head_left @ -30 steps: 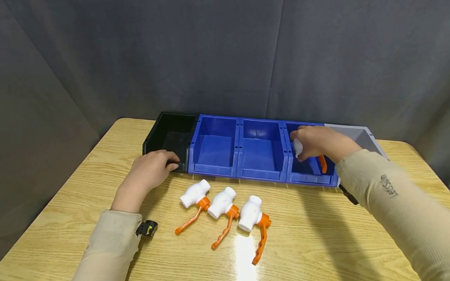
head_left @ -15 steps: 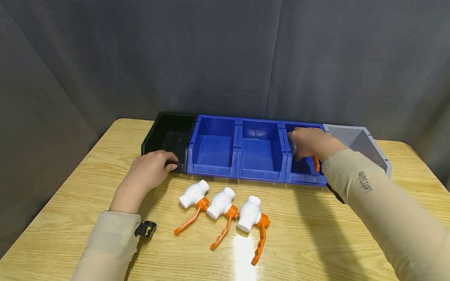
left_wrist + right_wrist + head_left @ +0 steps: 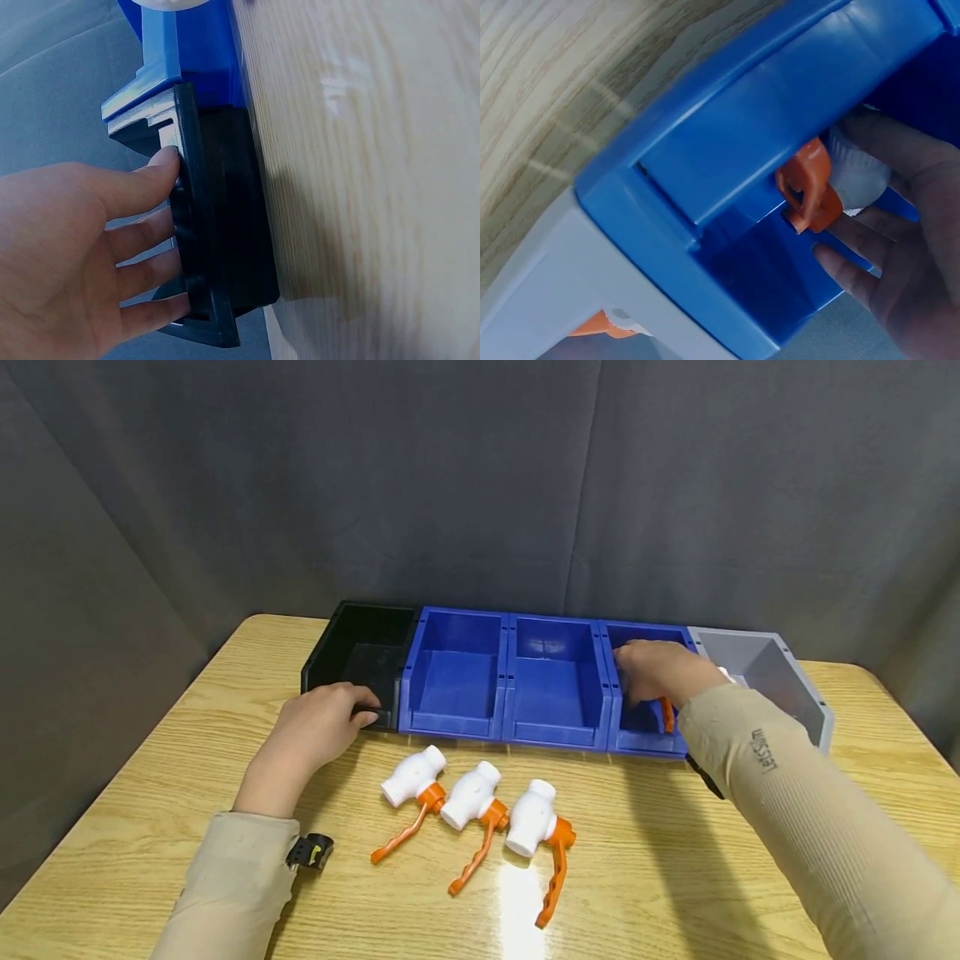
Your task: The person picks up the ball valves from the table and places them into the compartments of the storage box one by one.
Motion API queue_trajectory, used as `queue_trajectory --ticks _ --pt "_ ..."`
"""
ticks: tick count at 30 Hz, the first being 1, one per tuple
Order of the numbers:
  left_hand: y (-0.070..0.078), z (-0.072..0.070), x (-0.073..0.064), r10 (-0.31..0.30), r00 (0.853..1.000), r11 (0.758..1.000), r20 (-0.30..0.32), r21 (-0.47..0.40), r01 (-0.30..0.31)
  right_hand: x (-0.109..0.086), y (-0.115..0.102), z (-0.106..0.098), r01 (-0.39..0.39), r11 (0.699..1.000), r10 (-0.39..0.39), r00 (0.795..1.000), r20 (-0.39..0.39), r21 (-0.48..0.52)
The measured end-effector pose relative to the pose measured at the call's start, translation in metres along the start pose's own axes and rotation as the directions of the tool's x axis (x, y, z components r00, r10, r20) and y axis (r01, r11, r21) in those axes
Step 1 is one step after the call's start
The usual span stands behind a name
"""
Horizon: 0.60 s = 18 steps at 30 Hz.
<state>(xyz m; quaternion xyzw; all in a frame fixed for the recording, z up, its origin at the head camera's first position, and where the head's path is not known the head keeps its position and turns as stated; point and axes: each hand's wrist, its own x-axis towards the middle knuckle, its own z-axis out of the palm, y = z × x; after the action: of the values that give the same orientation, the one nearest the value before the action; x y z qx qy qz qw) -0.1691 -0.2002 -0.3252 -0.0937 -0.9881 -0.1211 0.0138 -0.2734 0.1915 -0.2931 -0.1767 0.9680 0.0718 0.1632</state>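
My right hand is down inside the right blue bin and grips a white ball valve by its body. The valve's orange lever points toward the bin's front wall; part of the white body is hidden behind the fingers. At the far left my left hand holds the front rim of the black bin, fingertips right at the lip. In front of the bins, three white ball valves, a left one, a middle one and a right one, lie with orange levers toward me.
Two more blue bins, one left and one middle, stand between the black and right blue ones. A grey bin ends the row, with a white-and-orange piece in it. A grey curtain hangs behind the wooden table.
My right hand has shifted slightly left in the right blue bin with the valve, its forearm moving left too. More of the grey bin now shows. The left hand stays put.
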Motion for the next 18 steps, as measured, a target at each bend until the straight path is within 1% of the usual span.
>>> queue_trajectory --ticks 3,10,18 --pt "0.001 -0.0004 -0.0001 0.0 1.0 1.0 -0.001 0.001 0.0 0.0007 0.001 0.0022 0.0 1.0 0.0 1.0 0.0 -0.006" --pt "0.0037 -0.0005 0.0004 -0.006 1.0 1.0 0.002 0.0 0.006 0.0008 0.0068 0.0077 0.071 0.996 -0.075 0.995 -0.064 -0.053" --pt "0.0044 -0.0008 0.0025 -0.002 1.0 1.0 -0.003 0.004 0.002 0.0014 0.0072 0.0082 0.03 0.999 -0.031 0.999 -0.039 -0.023"
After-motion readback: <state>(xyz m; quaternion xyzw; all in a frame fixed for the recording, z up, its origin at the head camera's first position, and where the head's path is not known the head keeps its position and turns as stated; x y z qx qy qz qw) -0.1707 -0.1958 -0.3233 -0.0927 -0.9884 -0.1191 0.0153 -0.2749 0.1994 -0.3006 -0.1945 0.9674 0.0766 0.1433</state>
